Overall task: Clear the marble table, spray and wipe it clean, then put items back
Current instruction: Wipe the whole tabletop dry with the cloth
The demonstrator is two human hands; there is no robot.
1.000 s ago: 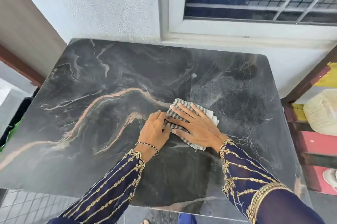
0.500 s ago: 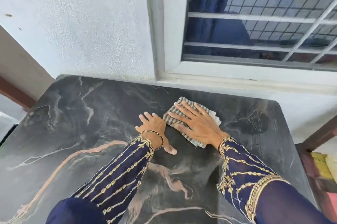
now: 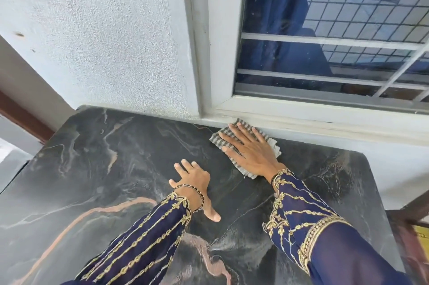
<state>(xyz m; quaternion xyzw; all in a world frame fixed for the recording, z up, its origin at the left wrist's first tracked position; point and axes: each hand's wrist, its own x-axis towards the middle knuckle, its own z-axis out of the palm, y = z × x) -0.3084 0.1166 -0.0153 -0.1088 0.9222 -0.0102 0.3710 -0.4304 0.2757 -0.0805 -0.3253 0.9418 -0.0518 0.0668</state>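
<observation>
On my feed the striped cloth (image 3: 217,137) lies flat at the far edge of the marble table (image 3: 104,168), a little right of centre. Its far corner touches the bottom of the white window frame (image 3: 301,117). The right hand (image 3: 253,152) lies on top of it, palm down, with the fingers straight and spread, pointing far and left. It presses the cloth onto the stone and does not pinch it. Cloth shows beyond the fingertips, to the right of the hand and under the wrist.

The left hand (image 3: 195,178) sits nearer and to the left, apart from the cloth. It is flat on the bare marble, fingers straight and slightly fanned, and the thumb points back toward me. It holds nothing. A thin beaded bracelet (image 3: 197,194) circles that wrist. I see both arms coming in from the near edge in dark blue sleeves (image 3: 144,245) stitched with gold.

The tabletop is dark grey stone with pale and pinkish veins that curve across the left and near parts. The far edge of the table meets a rough white wall (image 3: 104,40) on the left. On the right the window has white bars (image 3: 325,39) across dark glass. A brown wooden strip (image 3: 21,117) runs down the far left, and a dark wooden post (image 3: 413,205) slants past the right side of the table.
</observation>
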